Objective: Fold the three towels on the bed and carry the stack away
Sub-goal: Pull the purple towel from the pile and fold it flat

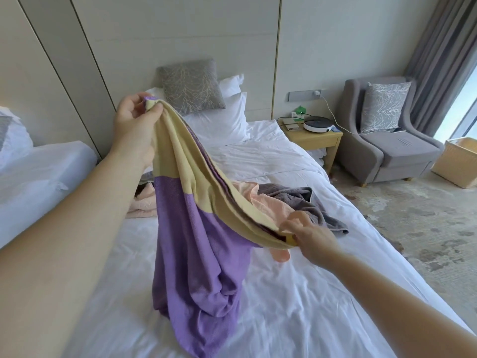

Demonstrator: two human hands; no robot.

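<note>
**Entry: two-colour towel held up over the bed, one corner in each grip**

Left grip (134, 125): raised, thumb and fingers pinching a top corner of the purple-and-yellow towel (196, 202).
Right grip (309, 236): lower and nearer the bed's right side, fingers curled, pinching the yellow edge of the same towel.

The towel's yellow band sags between the two grips. Its purple half hangs down, bunched, and its lowest folds touch the white sheet of the bed (284, 319).

A peach towel (268, 202) lies crumpled on the bed behind the held towel and shows on both sides of it. A grey towel (304, 200) lies crumpled beside it on the right, touching it. Both are unfolded.

At the head of the bed, white pillows (219, 120) stand with a grey patterned cushion (192, 86) leaning upright on them. A small wooden desk (315, 140) to the bed's right carries a round white device (317, 124). Beyond it are a grey armchair (400, 153) holding a cushion, a wicker basket (459, 164) on the floor, and a grey curtain (444, 42). A second bed (38, 171) is at far left.
</note>
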